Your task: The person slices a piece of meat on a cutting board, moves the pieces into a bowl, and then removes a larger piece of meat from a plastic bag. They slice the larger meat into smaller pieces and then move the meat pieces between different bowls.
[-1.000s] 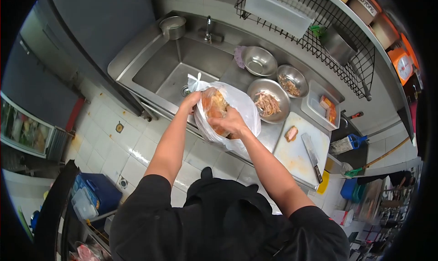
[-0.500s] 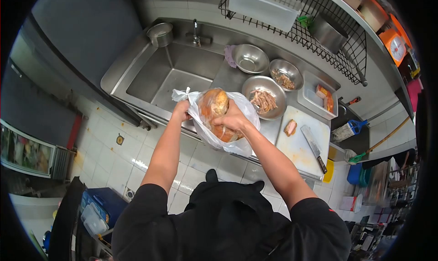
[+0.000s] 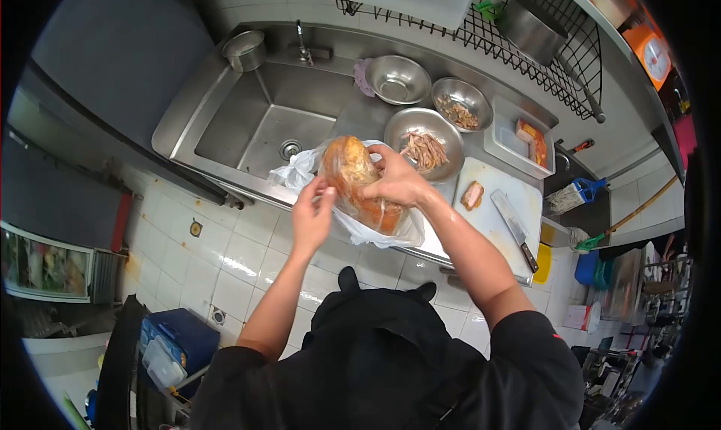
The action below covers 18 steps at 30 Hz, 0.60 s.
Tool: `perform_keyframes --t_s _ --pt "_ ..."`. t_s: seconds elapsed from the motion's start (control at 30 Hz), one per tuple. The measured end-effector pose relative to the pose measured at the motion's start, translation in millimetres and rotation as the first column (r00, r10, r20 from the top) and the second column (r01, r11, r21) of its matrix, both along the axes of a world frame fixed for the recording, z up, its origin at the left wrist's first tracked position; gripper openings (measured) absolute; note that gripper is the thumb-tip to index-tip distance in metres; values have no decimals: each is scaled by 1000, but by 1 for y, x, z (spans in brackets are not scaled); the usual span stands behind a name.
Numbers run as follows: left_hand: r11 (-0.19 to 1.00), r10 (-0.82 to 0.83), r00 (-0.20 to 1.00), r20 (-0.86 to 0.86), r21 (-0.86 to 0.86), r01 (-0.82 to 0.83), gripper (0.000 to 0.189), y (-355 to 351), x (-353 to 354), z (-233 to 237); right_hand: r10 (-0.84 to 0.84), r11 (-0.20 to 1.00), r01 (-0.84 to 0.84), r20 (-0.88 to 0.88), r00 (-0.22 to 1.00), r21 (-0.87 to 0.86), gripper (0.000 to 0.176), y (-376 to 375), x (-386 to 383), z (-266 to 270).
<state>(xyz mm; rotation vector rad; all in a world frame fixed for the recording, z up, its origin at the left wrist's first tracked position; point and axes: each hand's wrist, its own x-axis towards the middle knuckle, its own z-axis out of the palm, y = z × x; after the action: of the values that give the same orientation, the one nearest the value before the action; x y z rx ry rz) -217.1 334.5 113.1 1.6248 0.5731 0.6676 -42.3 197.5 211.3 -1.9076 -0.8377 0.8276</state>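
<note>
My right hand [image 3: 399,179] grips a clear plastic bag of golden-brown food [image 3: 351,173], which looks like cooked meat; the exact kind is hard to tell through the wrinkled film. Under and around it lies a white plastic bag [image 3: 297,170], at the front edge of the steel counter. Beside the clear bag's left side is my left hand [image 3: 310,218], its fingers apart and holding nothing. To the right, a chunk of meat [image 3: 472,195] and a knife [image 3: 515,231] rest on a white cutting board [image 3: 492,250].
A steel bowl of shredded meat [image 3: 443,173] stands behind my right hand, near a bowl of scraps [image 3: 463,104] and another steel bowl [image 3: 399,80]. A plastic container [image 3: 518,156] holds orange-brown pieces. The sink [image 3: 225,129] is at left, and a wire rack [image 3: 556,66] hangs above.
My left hand has let go of the white bag's knotted end and moved beside the clear bag. The clear bag has come further out of the white one, which has sunk around it.
</note>
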Motion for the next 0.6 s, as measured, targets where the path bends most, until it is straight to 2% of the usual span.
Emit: perform_keyframes --t_s 0.03,0.07,0.1,0.13,0.2,0.23,0.27,0.33,0.37,0.4,0.47,0.5,0.53,0.6 --pt "1000 0 1000 -1 4 0 65 -1 4 0 19 1000 -19 -21 1000 -11 97 -6 3 0" --pt "939 -34 995 -92 -345 0 71 0 11 2 36 999 -37 -39 999 -20 101 -12 6 1" --pt "760 -99 982 -161 -649 -29 78 0 19 2 27 999 -23 -95 995 49 97 -20 5 -2" --pt "761 -102 982 -158 -648 -25 78 -1 21 -2 24 998 -20 -91 996 51 97 -28 4 -5" --pt "649 -125 989 -78 -761 22 84 -8 19 -1 -4 990 35 -216 976 137 92 -42 1 -9" --pt "633 -127 991 -32 -772 56 81 -14 17 5 7 991 18 -189 982 131 91 -46 0 -13" --pt "637 -132 991 -32 -768 60 81 -21 17 12 3 990 23 -188 982 137 91 -50 0 -17" --pt "663 -65 991 116 -737 130 72 -37 20 23 74 970 -37 -147 986 241 91 -61 -3 -17" --pt "691 18 989 148 -716 95 62 -40 24 16 70 962 -27 -150 986 270 89 -72 -2 -14" --pt "691 2 990 141 -716 101 62 -50 26 25 55 962 -10 -157 986 271 89 -86 -1 -2" --pt "742 -66 932 358 -607 286 58 -79 33 61 78 904 103 -397 915 415 86 -122 8 15" --pt "687 -111 917 383 -637 350 55 -91 36 69 74 853 162 -423 903 496 77 -141 14 13" --pt "684 -140 908 394 -625 376 55 -107 40 65 55 843 178 -410 911 507 77 -162 23 11" --pt "323 -173 835 522 -771 549 52 -142 52 46 -61 874 311 -551 832 373 69 -204 38 7"
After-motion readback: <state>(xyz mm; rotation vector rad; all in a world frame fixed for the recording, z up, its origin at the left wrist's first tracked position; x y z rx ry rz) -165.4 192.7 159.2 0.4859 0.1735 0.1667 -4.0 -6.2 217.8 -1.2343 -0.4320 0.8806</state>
